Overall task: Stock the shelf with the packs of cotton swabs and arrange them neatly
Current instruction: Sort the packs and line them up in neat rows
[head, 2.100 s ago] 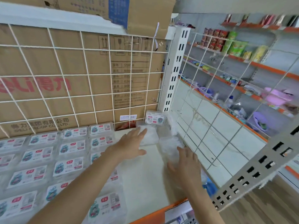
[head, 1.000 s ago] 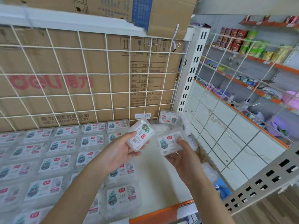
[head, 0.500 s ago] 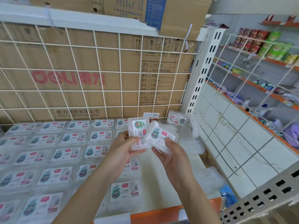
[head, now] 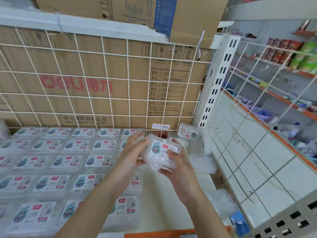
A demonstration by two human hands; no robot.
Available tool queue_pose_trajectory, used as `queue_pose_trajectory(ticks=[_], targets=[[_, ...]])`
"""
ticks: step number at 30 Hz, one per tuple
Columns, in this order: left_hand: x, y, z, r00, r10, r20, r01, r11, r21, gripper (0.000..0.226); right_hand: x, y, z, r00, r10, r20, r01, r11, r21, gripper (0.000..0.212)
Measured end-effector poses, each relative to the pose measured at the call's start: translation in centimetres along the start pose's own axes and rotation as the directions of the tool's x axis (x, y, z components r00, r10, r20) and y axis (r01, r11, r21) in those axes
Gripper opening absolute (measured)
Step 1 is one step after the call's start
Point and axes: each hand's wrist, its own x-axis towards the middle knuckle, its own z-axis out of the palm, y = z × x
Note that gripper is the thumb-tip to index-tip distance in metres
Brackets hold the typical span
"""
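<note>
Clear plastic held packs of cotton swabs hover over the bare strip of the shelf. The left hand curls round their left edge; the right hand cups them from below, thumb on the label. Rows of stocked packs fill the shelf leftward. Open room runs from their edge to the wire side panel, with a lone pack in the back corner.

Swab packs: clear glossy plastic with paper labels. Boxes in the upper left: matt brown cardboard behind a white-coated wire grid. Shelf: smooth, cream.
</note>
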Motion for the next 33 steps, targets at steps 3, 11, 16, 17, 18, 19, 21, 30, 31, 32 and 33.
queue_pose_trajectory(ticks=[3, 11, 16, 17, 18, 19, 21, 30, 31, 32, 33], targets=[[-0.1, -0.2, 0.3, 0.998, -0.045, 0.049, 0.042, 0.998, 0.049, 0.035, 0.4, 0.2, -0.1, 0.999, -0.038, -0.023, 0.037, 0.998, -0.044, 0.055], [-0.5, -1.1, 0.3, 0.993, -0.079, 0.086, 0.076, 0.996, 0.041, 0.061, 1.2, 0.5, 0.1, 1.000, -0.006, -0.001, 0.006, 0.982, 0.189, 0.049], [0.2, -0.6, 0.8, 0.986, -0.157, 0.059, 0.156, 0.988, 0.007, 0.038, 2.2, 0.7, 0.3, 0.994, -0.108, 0.011, 0.104, 0.978, 0.178, 0.052], [0.5, -0.6, 0.8, 0.985, -0.164, 0.049, 0.164, 0.986, 0.001, 0.038, 2.4, 0.8, 0.3, 0.991, -0.131, 0.016, 0.128, 0.983, 0.129, 0.049], [0.6, -0.6, 0.8, 0.986, -0.161, 0.039, 0.161, 0.987, -0.011, 0.038, 2.7, 1.0, 0.4, 0.986, -0.164, 0.015, 0.163, 0.986, 0.042, 0.046], [0.7, -0.6, 0.7, 0.988, -0.150, 0.030, 0.150, 0.988, -0.028, 0.038, 2.8, 1.2, 0.3, 0.977, -0.214, 0.009, 0.214, 0.972, -0.099, 0.041], [1.1, -0.8, 0.3, 0.991, -0.131, 0.007, 0.131, 0.989, -0.070, 0.039, 3.1, 1.0, 0.2, 0.938, -0.343, 0.050, 0.329, 0.839, -0.433, 0.037], [3.0, -0.1, -0.5, 0.982, -0.175, 0.064, 0.184, 0.968, -0.171, 0.031, 6.3, 0.4, -1.6, 0.893, -0.300, 0.336, 0.443, 0.455, -0.773, 0.072], [3.3, -0.1, -0.6, 0.981, -0.178, 0.080, 0.189, 0.970, -0.152, 0.033, 6.6, 0.4, -1.6, 0.889, -0.315, 0.332, 0.445, 0.426, -0.788, 0.071], [3.6, -0.1, -0.8, 0.978, -0.184, 0.101, 0.196, 0.973, -0.122, 0.037, 7.0, 0.3, -1.8, 0.891, -0.318, 0.323, 0.437, 0.413, -0.799, 0.070], [3.9, 0.0, -0.9, 0.974, -0.192, 0.119, 0.202, 0.976, -0.078, 0.040, 7.4, 0.2, -2.0, 0.899, -0.308, 0.310, 0.421, 0.417, -0.806, 0.070]])
